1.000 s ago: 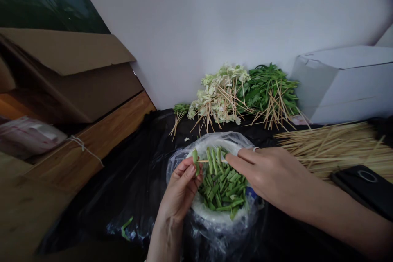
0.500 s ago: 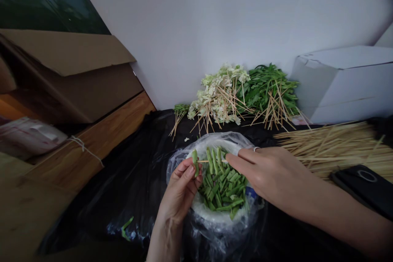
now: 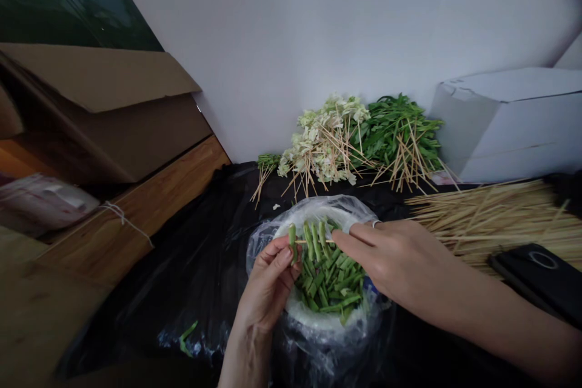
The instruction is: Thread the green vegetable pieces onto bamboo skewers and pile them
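My left hand [image 3: 268, 285] pinches a green bean piece [image 3: 292, 237] that sits on the tip of a thin wooden skewer [image 3: 313, 241]. My right hand [image 3: 395, 260], a ring on one finger, grips the other end of that skewer, which carries two more bean pieces [image 3: 316, 236]. Both hands hover over a white bowl [image 3: 318, 318] lined with a clear plastic bag [image 3: 273, 236] and filled with several cut green bean pieces [image 3: 331, 282].
Black plastic sheet [image 3: 200, 254] covers the table. Skewered cabbage [image 3: 325, 136] and skewered leafy greens [image 3: 395, 130] lie at the wall. A pile of bare skewers [image 3: 495, 218] and a black phone [image 3: 536, 276] lie right. White box [image 3: 509, 121] behind; cardboard box [image 3: 104, 103] left.
The bean piece in my left hand has slid a little along the skewer toward the other pieces, and both hands have dropped slightly.
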`<state>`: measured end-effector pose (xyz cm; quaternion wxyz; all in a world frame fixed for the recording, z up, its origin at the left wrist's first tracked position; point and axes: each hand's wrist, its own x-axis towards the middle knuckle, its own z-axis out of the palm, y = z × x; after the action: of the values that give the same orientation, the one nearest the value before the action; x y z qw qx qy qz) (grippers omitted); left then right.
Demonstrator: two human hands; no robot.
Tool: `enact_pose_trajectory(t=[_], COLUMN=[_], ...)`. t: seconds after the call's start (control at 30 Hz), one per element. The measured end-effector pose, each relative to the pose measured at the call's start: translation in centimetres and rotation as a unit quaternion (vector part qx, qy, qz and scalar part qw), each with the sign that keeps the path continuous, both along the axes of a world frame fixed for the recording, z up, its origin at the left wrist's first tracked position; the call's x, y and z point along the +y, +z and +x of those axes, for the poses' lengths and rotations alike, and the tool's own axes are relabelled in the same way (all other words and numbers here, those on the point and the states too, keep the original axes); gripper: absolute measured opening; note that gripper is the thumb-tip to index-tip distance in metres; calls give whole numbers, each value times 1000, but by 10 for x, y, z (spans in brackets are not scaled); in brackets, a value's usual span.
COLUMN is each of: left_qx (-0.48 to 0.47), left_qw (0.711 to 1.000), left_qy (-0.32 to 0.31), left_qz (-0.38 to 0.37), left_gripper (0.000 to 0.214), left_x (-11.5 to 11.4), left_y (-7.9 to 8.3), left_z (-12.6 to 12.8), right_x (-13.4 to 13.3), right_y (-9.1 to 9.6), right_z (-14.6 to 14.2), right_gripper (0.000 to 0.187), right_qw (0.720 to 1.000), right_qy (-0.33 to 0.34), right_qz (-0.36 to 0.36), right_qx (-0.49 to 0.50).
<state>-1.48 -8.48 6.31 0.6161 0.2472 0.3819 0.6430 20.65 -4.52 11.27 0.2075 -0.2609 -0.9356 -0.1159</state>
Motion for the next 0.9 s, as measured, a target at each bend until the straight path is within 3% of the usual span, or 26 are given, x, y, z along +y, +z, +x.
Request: enact_pose_trajectory(t=[0.47,0.6,0.67,0.73,0.8,0.9], left_qx=[44,158,266,385,497,630], left_qw=[999,986,962,920,862,769], left_qy=[-3,2,10,7,1,7], left_qz=[6,43,61,75,98,108], left_gripper=[25,24,21,13,12,26], left_x=[1,4,6,9,12,17], left_y=[0,-2,-4,-9,-16,-25], left_z=[9,6,4,4,5,10], right_x=[-3,1,4,5,5,3], right_y=[4,5,5,6,6,7], right_z=[-3,2,5,6,6,3], right_gripper=[27,27,28,29,28,27], right_qw=[999,1000,999,998,998,999], right_qy=[25,3,-20,-35,-32,-21], right_qz=[3,7,25,45,49,38], right_qx=[23,15,16,16,13,9])
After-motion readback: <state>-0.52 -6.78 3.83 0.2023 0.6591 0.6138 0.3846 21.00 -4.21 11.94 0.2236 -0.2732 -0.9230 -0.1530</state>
